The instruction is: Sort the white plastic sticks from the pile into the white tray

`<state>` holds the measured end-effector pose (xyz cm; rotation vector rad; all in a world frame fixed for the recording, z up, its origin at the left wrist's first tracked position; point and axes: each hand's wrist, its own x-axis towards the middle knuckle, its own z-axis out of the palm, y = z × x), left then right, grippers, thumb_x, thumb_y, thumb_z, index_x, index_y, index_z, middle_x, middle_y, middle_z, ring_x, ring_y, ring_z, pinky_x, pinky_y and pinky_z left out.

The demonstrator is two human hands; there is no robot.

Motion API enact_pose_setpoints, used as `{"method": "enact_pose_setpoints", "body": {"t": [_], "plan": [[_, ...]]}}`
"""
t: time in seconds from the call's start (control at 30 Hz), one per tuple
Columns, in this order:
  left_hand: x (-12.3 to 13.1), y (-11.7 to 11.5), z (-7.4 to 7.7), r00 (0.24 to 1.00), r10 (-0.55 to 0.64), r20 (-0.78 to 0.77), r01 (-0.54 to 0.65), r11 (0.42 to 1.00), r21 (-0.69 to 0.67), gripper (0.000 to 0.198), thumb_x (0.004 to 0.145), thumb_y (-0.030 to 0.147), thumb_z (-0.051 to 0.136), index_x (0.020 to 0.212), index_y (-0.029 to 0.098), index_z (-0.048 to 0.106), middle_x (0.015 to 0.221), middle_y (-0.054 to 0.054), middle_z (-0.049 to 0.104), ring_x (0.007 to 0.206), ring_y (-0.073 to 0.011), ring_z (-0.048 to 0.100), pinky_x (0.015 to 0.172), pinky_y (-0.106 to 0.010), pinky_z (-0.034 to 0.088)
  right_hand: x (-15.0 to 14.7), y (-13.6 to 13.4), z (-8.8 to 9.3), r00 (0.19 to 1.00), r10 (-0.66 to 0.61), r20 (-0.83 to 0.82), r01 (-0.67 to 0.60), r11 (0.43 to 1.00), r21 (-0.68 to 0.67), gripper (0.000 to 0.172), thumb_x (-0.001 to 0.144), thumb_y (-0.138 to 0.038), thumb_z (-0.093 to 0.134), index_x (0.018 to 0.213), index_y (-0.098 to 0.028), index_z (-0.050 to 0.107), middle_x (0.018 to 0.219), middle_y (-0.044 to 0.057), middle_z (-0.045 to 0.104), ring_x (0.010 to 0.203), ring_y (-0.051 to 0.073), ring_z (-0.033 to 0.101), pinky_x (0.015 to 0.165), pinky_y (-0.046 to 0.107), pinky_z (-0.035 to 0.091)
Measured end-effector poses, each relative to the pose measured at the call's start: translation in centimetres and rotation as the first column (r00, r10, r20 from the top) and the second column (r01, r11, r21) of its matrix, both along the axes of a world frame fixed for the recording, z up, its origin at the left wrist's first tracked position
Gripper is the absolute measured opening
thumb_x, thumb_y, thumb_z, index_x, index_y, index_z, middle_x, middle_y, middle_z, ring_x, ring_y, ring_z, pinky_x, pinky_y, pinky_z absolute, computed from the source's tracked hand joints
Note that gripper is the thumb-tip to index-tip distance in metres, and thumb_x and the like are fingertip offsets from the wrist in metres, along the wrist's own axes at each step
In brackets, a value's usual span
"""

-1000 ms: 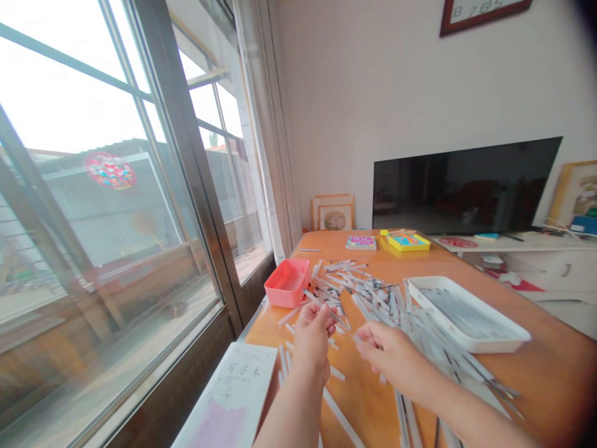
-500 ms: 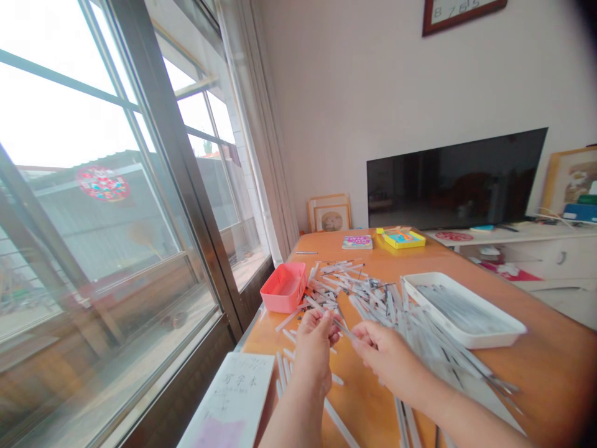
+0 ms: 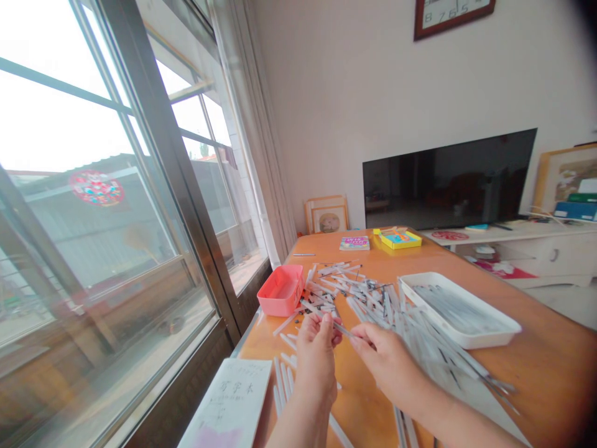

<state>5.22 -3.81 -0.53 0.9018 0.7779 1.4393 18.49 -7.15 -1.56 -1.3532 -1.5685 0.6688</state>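
Across the orange tabletop (image 3: 536,373), the left forearm (image 3: 298,418) points almost straight ahead and the right forearm (image 3: 448,407) slants in from the lower right, with the white tray (image 3: 489,340) beyond it and the red box (image 3: 280,305) past the left hand (image 3: 318,341). Near the heap (image 3: 370,292), that hand has its thumb uppermost, facing the right hand (image 3: 380,348). Both hands' fingers are pinched on one thin tube (image 3: 344,330), spanning the gap between them.
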Motion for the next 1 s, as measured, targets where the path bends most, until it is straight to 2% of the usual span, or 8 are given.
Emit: {"method": "enact_pose_setpoints", "body": {"t": [0.23, 0.43, 0.63, 0.83, 1.0], "plan": [[0.3, -0.3, -0.1, 0.999, 0.007, 0.052, -0.005, 0.999, -0.033, 0.032, 0.078, 0.043, 0.077, 0.081, 0.018, 0.057, 0.075, 0.0, 0.06, 0.066, -0.01, 0.051, 0.069, -0.025, 0.043, 0.0, -0.1, 0.3, 1.0, 0.003, 0.009, -0.003, 1.0, 0.031, 0.026, 0.092, -0.035, 0.046, 0.08, -0.02, 0.063, 0.079, 0.002, 0.069, 0.074, 0.019, 0.06, 0.068, 0.03, 0.044], [0.4, -0.6, 0.2, 0.998, -0.003, 0.061, 0.006, 0.998, -0.055, 0.031, 0.079, 0.041, 0.077, 0.083, 0.018, 0.057, 0.08, -0.002, 0.063, 0.068, -0.0106, 0.055, 0.071, -0.025, 0.044, 0.4, -0.2, 0.3, 1.0, 0.019, 0.025, -0.019, 1.0, 0.013, 0.025, 0.093, -0.036, 0.047, 0.083, -0.02, 0.064, 0.078, 0.001, 0.068, 0.074, 0.019, 0.061, 0.069, 0.029, 0.045], [0.4, -1.0, 0.9, 0.989, -0.052, 0.136, 0.066, 0.993, -0.099, 0.034, 0.074, 0.041, 0.081, 0.083, 0.018, 0.058, 0.082, -0.004, 0.065, 0.068, -0.0102, 0.056, 0.07, -0.024, 0.045, 0.4, -0.5, 0.9, 0.999, 0.037, 0.008, -0.038, 0.999, 0.034, 0.026, 0.093, -0.037, 0.046, 0.082, -0.02, 0.064, 0.082, 0.002, 0.069, 0.079, 0.02, 0.063, 0.071, 0.03, 0.046], [0.3, -0.6, 0.6, 0.989, -0.059, 0.137, 0.072, 0.993, -0.094, 0.04, 0.071, 0.048, 0.082, 0.084, 0.019, 0.058, 0.082, -0.003, 0.066, 0.071, -0.0119, 0.06, 0.072, -0.025, 0.046, 0.4, -0.2, 0.7, 1.0, 0.02, 0.015, -0.021, 0.999, 0.039, 0.025, 0.093, -0.036, 0.047, 0.091, -0.02, 0.067, 0.084, 0.002, 0.071, 0.08, 0.02, 0.063, 0.072, 0.03, 0.047], [-0.1, -0.3, 0.4, 0.995, -0.032, 0.098, 0.043, 0.993, -0.11, 0.042, 0.07, 0.048, 0.083, 0.081, 0.018, 0.056, 0.08, -0.004, 0.066, 0.066, -0.0101, 0.058, 0.068, -0.024, 0.045, 0.7, 0.0, 0.6, 0.997, 0.066, 0.029, -0.066, 0.998, 0.001, 0.026, 0.094, -0.037, 0.048, 0.093, -0.021, 0.067, 0.081, 0.001, 0.07, 0.074, 0.018, 0.062, 0.067, 0.029, 0.046]]}}
